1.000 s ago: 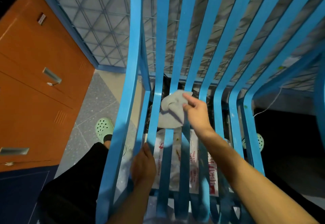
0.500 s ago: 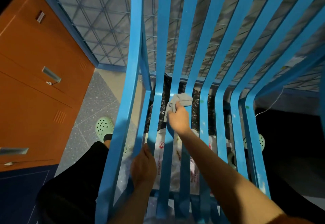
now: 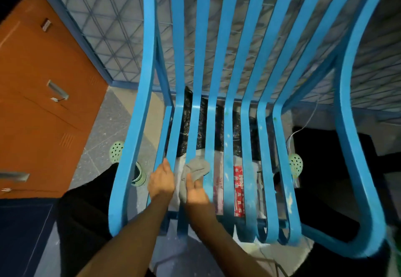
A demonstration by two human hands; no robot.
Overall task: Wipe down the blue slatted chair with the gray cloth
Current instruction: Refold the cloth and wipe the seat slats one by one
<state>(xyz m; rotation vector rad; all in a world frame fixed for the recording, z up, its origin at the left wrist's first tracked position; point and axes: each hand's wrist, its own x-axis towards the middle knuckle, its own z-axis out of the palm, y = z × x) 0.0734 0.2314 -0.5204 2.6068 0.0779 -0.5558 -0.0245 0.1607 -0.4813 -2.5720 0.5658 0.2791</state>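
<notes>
Speckled gray floor (image 3: 102, 124) lies under it all, and a person stands on it, looking down at a blue slatted chair (image 3: 245, 137). Closest to us, two bare arms reach out over the front edge of the seat. One leg in black trousers (image 3: 86, 207) shows on the left. The left hand (image 3: 161, 181) holds onto a seat slat near the left side, with its thumb lying along the top. Its fingers go down out of sight. Just beside it, the right hand (image 3: 196, 194) grips the gray cloth (image 3: 196, 168) and pushes it down on the next slats. The cloth is bunched up in a lump just past the thumb, on the front left part of the seat. Some slats have small pale spots on them. Through the gaps you can see a white bag with red print (image 3: 238, 181) lying under the seat. A black bag (image 3: 200, 129) lies farther back under it. A pale green shoe (image 3: 116, 150) with holes peeks out on the left of the chair, and another green shoe (image 3: 296, 163) peeks out on the right. A thin white cord (image 3: 308, 120) hangs near the right shoe. Past the seat, the slats bend up to make the tall back of the chair. Behind the back is a wire mesh fence (image 3: 108, 27) with a blue frame. Orange lockers (image 3: 43, 103) with metal handles stand on the far left.
</notes>
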